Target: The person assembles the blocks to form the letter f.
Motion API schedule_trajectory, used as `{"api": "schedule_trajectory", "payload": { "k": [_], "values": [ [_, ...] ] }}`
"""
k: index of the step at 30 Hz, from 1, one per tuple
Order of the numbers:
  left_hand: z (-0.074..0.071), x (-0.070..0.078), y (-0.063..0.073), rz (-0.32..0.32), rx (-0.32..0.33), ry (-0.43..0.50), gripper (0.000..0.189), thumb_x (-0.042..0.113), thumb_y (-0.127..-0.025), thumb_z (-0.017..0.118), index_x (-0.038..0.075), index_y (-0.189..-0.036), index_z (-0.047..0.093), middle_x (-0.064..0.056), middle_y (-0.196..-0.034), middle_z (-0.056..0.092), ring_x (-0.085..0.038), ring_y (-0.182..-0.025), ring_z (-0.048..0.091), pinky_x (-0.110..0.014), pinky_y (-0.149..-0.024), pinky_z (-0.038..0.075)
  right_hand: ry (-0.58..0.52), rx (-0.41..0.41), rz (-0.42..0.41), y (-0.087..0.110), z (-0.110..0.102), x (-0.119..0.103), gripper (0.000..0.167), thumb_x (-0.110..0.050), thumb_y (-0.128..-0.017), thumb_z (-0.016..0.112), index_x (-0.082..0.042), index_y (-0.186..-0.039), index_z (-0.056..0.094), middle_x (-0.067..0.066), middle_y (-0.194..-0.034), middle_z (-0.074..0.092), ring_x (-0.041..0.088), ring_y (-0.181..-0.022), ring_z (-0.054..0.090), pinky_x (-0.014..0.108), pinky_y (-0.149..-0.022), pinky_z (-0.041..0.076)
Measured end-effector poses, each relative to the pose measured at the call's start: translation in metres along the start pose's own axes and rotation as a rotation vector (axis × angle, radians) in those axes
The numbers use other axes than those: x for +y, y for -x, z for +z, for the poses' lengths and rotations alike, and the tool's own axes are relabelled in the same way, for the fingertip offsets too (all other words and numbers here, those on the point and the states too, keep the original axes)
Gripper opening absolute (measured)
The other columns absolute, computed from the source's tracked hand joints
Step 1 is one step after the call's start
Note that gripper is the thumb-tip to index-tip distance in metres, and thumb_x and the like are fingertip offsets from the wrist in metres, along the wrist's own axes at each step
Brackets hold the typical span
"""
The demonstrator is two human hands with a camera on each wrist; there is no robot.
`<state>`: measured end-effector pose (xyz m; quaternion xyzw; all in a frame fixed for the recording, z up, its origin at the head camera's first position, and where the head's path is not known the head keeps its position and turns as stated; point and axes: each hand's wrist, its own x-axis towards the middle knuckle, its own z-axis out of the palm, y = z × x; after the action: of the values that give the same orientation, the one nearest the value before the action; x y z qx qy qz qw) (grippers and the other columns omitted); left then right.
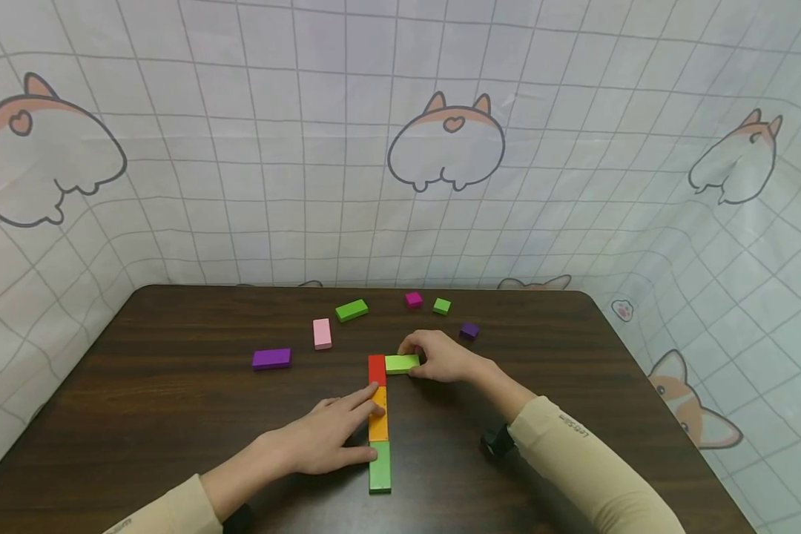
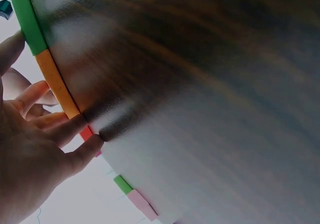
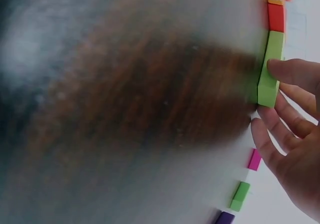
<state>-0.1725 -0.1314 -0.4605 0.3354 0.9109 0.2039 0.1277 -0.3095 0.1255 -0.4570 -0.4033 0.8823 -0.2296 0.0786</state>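
A red block [image 1: 377, 366], an orange block [image 1: 378, 428] and a green block [image 1: 380, 475] lie end to end in a line running toward the person. My left hand [image 1: 323, 437] rests along the line's left side with extended, spread fingers: fingertips at the red and orange blocks, thumb at the green one. At the far end, a lime-green block [image 1: 399, 364] extends rightward from the red block, its end against the red block's side. My right hand [image 1: 440, 357] pinches the lime-green block's right part; in the right wrist view the thumb presses its side [image 3: 270, 83].
Farther back on the dark wooden table [image 1: 173, 415] lie loose blocks: purple [image 1: 271, 359], pink [image 1: 322, 334], green [image 1: 351, 310], magenta [image 1: 413, 300], small green [image 1: 442, 306] and dark purple [image 1: 469, 331]. A grid-patterned curtain [image 1: 347, 222] hangs behind the table.
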Motion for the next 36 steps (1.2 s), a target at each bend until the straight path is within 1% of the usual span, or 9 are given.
{"api": "schedule_trajectory", "payload": {
  "k": [5, 13, 18, 25, 28, 36],
  "values": [
    [0.000, 0.000, 0.000, 0.001, 0.001, -0.001, 0.060, 0.050, -0.100, 0.063, 0.014, -0.147, 0.053, -0.013, -0.168, 0.023, -0.030, -0.146, 0.038, -0.060, -0.114, 0.029, 0.026, -0.013, 0.002, 0.001, 0.003, 0.000, 0.028, -0.009, -0.091, 0.078, -0.004, -0.117, 0.069, 0.004, -0.109, 0.066, 0.020, -0.100, 0.061, 0.040, -0.092, 0.052],
    [0.001, -0.001, -0.001, 0.005, 0.000, -0.006, 0.061, 0.051, -0.100, 0.063, 0.013, -0.147, 0.053, -0.013, -0.168, 0.023, -0.029, -0.147, 0.037, -0.060, -0.114, 0.030, 0.033, -0.002, 0.011, -0.001, 0.004, 0.000, 0.028, -0.011, -0.091, 0.078, -0.004, -0.117, 0.068, 0.003, -0.108, 0.066, 0.018, -0.098, 0.060, 0.038, -0.091, 0.052],
    [0.001, -0.001, -0.001, 0.007, -0.002, -0.005, 0.062, 0.051, -0.100, 0.063, 0.013, -0.147, 0.053, -0.013, -0.168, 0.023, -0.030, -0.147, 0.036, -0.060, -0.114, 0.030, 0.033, 0.007, -0.002, -0.001, 0.005, -0.001, 0.029, -0.011, -0.091, 0.078, -0.004, -0.118, 0.068, 0.004, -0.110, 0.065, 0.020, -0.101, 0.061, 0.040, -0.093, 0.052],
    [0.001, -0.001, -0.001, 0.006, -0.003, -0.010, 0.063, 0.053, -0.100, 0.062, 0.014, -0.148, 0.052, -0.012, -0.168, 0.024, -0.029, -0.148, 0.035, -0.060, -0.113, 0.031, 0.059, 0.020, -0.011, 0.002, 0.005, -0.013, 0.033, -0.017, -0.095, 0.075, -0.005, -0.125, 0.067, 0.007, -0.124, 0.062, 0.024, -0.116, 0.056, 0.042, -0.102, 0.046],
    [0.002, -0.001, -0.002, 0.000, -0.007, -0.008, 0.063, 0.053, -0.099, 0.062, 0.014, -0.148, 0.052, -0.012, -0.167, 0.025, -0.029, -0.148, 0.035, -0.060, -0.113, 0.030, 0.060, 0.016, -0.019, 0.007, 0.005, -0.019, 0.037, -0.020, -0.097, 0.073, -0.006, -0.130, 0.065, 0.008, -0.129, 0.059, 0.024, -0.118, 0.054, 0.042, -0.102, 0.047],
    [0.000, 0.000, -0.002, -0.005, -0.011, -0.016, 0.063, 0.053, -0.099, 0.063, 0.014, -0.148, 0.052, -0.013, -0.167, 0.026, -0.029, -0.148, 0.036, -0.060, -0.113, 0.031, 0.087, -0.053, -0.033, 0.020, 0.009, -0.027, 0.052, -0.034, -0.099, 0.070, -0.009, -0.142, 0.058, 0.008, -0.140, 0.052, 0.023, -0.128, 0.049, 0.041, -0.108, 0.044]
  ]
}}
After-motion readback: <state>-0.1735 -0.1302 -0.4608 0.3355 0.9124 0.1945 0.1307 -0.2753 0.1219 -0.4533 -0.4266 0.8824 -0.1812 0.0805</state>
